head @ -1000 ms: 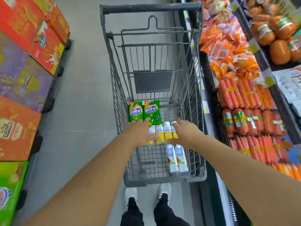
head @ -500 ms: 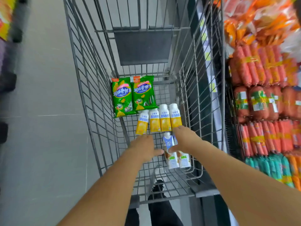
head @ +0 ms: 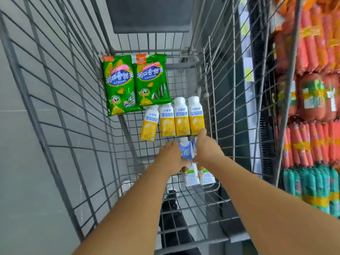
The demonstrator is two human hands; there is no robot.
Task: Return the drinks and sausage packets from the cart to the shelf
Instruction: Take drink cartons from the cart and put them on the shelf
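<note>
Two green sausage packets [head: 135, 81] lie flat at the far end of the grey wire cart [head: 60, 115]. In front of them lies a row of several yellow-and-white drink bottles [head: 173, 117]. Nearest me lie two blue-and-white drink bottles side by side, the left one [head: 186, 152] between my hands. My left hand [head: 170, 155] rests against its left side, fingers extended. My right hand [head: 207, 149] lies over the top of the right bottle [head: 207, 177], its forefinger reaching the base of the rightmost yellow bottle. Neither bottle is lifted off the cart floor.
The shelf [head: 312, 107] runs along the right of the cart, packed with red and orange sausage rolls and teal packs lower down. Grey floor tiles [head: 27, 162] lie to the left. My feet show through the cart's mesh.
My head has come lower and closer into the cart. Both hands have dropped from the yellow bottles onto the two blue-and-white bottles.
</note>
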